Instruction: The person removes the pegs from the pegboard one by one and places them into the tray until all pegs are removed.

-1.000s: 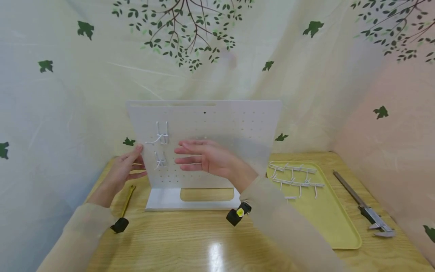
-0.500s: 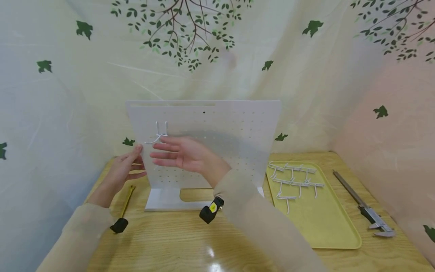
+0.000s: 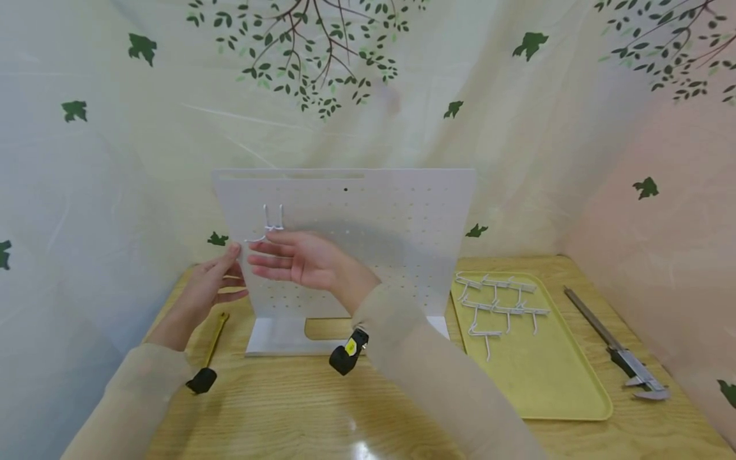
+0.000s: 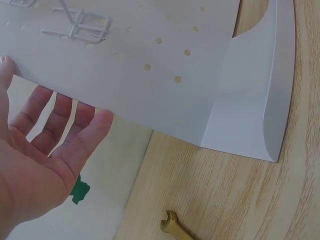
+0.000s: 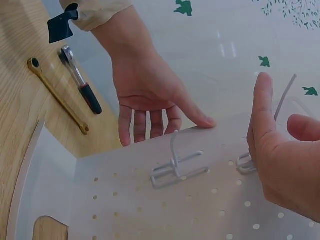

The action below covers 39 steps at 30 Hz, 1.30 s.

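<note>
A white pegboard (image 3: 368,204) on a flat base stands upright on the table. My left hand (image 3: 201,291) grips its left edge, thumb on the front and fingers behind. On the board's left side hangs an upper white wire hook (image 3: 273,217). My right hand (image 3: 305,259) is just in front of it, fingers extended, fingertips overlapping the hook's lower part in the head view. The right wrist view shows a lower wire hook (image 5: 175,172) on the board; the right hand hides it in the head view.
A yellow tray (image 3: 552,383) at the right bears several white wire hooks (image 3: 506,310). Right of it lies a caliper (image 3: 618,351). A gold wrench (image 3: 216,338) lies at the left, and a ratchet (image 5: 80,80) beside it shows in the right wrist view. A patterned curtain surrounds the table.
My right hand has moved left across the pegboard to the upper hook, covering the lower hook in the head view. The left hand has stayed at the board's edge.
</note>
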### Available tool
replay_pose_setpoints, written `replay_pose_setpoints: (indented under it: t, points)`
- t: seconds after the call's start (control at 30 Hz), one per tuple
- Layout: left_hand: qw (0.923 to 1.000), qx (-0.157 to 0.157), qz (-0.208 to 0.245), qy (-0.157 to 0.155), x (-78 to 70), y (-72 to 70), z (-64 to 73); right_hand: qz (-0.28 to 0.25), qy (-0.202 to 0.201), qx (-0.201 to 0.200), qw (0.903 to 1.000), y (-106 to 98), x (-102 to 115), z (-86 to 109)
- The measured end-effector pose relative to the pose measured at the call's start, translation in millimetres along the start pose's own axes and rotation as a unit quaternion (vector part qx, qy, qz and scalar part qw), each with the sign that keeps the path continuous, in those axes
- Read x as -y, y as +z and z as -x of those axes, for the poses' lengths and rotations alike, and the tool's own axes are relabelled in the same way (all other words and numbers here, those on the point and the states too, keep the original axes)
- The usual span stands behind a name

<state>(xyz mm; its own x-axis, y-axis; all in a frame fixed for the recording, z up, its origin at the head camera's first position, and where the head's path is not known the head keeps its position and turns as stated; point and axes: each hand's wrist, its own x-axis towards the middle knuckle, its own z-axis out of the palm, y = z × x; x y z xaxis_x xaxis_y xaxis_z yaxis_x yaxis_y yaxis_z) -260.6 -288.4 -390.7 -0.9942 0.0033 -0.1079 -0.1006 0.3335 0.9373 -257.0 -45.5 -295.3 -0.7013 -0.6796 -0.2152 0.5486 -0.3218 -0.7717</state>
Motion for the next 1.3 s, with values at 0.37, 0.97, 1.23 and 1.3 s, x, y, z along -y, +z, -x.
replay_pose_setpoints:
  t: [0.37,0.97,1.23,1.3]
  points:
    - [1.0,0.001,0.006,0.001,-1.5,-0.2,0.4,-0.024,-0.013,-0.025,0.9993,0.0,0.8,-1.4]
    - [1.0,0.0,0.005,-0.002,-0.2,0.4,0.2,-0.004,-0.012,-0.034,0.9993,-0.2,2.2,-1.8]
    - [0.9999,0.0,0.01,0.002,0.1,-0.4,-0.4,0.011,-0.017,-0.04,0.999,1.1,3.3,-1.7]
    - [0.9999,0.0,0.014,0.004,0.0,-0.7,-0.3,0.012,-0.018,-0.042,0.9989,1.5,3.1,-2.0]
